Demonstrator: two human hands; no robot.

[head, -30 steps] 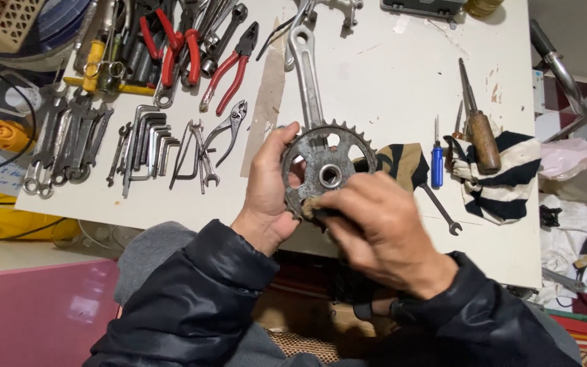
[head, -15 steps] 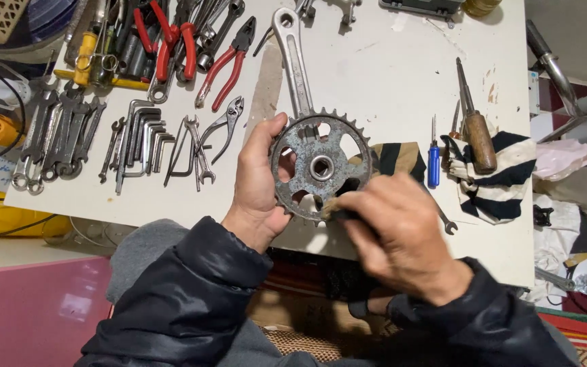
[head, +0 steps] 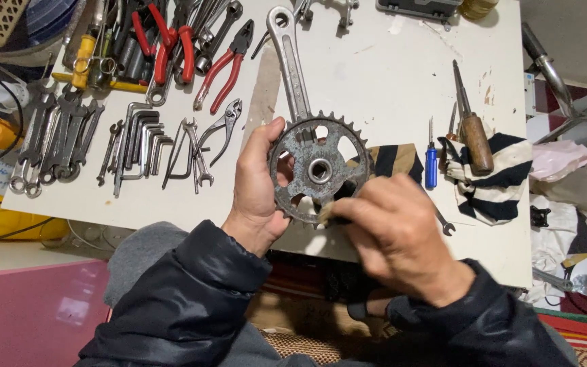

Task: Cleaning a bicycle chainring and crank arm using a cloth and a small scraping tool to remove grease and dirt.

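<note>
A worn bicycle crank with a toothed chainring (head: 310,170) is held over the near edge of a white table (head: 388,88); its silver arm points away from me. My left hand (head: 256,187) grips the chainring's left rim, thumb on its face. My right hand (head: 392,238) presses a small tan pad (head: 325,213) against the lower right teeth. A striped black, tan and white cloth (head: 392,160) lies just behind the ring.
Spanners, hex keys and pliers (head: 137,143) lie in rows on the left. Red-handled pliers (head: 229,64) sit at the back. A wooden-handled tool (head: 473,136) and a blue screwdriver (head: 431,163) rest at the right by the cloth. Metal tubing (head: 558,88) stands past the table's right edge.
The crank has shifted slightly up and left in view. My right hand has slid along the ring's lower edge, still rubbing with the pad.
</note>
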